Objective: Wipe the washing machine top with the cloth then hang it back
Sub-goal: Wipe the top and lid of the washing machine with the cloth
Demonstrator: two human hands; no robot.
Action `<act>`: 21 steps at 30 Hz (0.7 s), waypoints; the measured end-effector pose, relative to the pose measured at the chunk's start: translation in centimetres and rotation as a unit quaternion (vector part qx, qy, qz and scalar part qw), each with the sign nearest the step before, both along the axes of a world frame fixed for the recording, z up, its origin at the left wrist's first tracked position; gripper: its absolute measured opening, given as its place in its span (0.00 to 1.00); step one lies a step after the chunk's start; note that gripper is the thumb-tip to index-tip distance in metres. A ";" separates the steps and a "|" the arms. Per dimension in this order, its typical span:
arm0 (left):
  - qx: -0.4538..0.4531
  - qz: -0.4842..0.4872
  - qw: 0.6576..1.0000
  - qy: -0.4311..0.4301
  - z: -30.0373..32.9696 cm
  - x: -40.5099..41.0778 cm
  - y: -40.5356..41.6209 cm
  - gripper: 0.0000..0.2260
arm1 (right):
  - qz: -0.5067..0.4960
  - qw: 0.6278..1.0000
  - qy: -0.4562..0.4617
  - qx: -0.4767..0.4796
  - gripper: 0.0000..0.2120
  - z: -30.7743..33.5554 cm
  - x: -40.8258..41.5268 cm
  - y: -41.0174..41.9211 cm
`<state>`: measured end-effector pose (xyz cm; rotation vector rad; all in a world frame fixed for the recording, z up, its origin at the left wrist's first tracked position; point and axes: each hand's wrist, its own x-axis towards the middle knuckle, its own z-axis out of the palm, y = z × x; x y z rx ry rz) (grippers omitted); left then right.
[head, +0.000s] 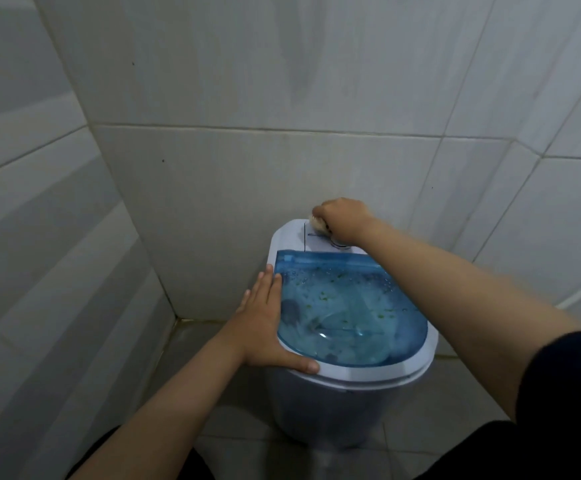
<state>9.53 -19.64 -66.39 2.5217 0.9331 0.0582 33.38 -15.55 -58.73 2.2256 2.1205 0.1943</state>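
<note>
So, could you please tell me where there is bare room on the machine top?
Bare: the blue lid between the left hand and right forearm. Crowded: the white rear panel, where the right hand presses the cloth beside a knob.

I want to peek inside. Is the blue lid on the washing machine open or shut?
Shut. The blue lid lies flat in the white top, no gap at its edge. The left hand rests beside it.

My right hand (342, 218) covers most of the cloth (318, 223) and part of the knob (340, 244). Lid (344, 306) contents are blurred.
</note>
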 end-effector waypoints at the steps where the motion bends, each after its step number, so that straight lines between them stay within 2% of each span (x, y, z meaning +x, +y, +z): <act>1: -0.002 -0.001 1.000 -0.001 -0.1 0.0 -0.1 0.69 | -0.014 1.000 0.020 -0.005 0.07 0.2 0.6 -0.1; 7: 0.000 0.000 1.000 -0.006 0.0 -0.1 0.0 0.69 | -0.064 0.994 0.090 0.006 0.05 0.1 2.3 -0.7; 11: -0.003 0.000 1.000 -0.007 0.0 0.0 -0.1 0.68 | -0.086 0.992 0.090 0.016 0.11 0.1 2.5 -0.7; 21: -0.001 0.002 1.000 -0.010 0.0 0.0 0.0 0.69 | -0.136 0.988 0.072 0.026 0.12 -0.1 3.5 -2.2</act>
